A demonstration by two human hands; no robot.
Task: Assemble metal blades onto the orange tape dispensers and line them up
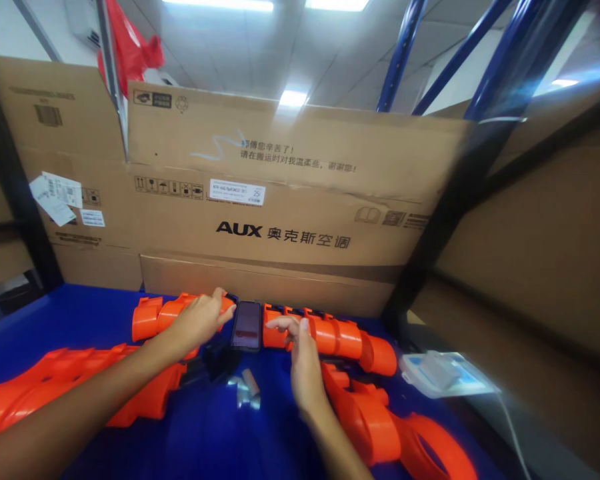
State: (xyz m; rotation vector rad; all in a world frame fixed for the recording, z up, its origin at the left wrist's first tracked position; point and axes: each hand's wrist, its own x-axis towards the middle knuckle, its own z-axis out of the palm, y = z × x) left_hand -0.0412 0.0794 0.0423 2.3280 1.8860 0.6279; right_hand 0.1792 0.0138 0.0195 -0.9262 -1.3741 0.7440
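A dark phone (pixel 247 325) stands propped between two orange plastic parts on a blue table (pixel 100 313). My left hand (pixel 199 321) rests on the orange part (pixel 155 315) to the phone's left, its fingers curled over that part and the thumb reaching toward the phone's edge. My right hand (pixel 303 357) hovers at the phone's right, fingers bent, the fingertips touching the ribbed orange part (pixel 340 337) there. Small silvery pieces (pixel 247 390) lie on the table below the phone, beside a black object (pixel 219 363).
More orange plastic parts lie at the left (pixel 40 390) and lower right (pixel 390 427). Large cardboard boxes (pixel 290 200) wall off the back. A white tray with a cable (pixel 443 375) sits at the right. A dark rack post (pixel 445 220) rises beside it.
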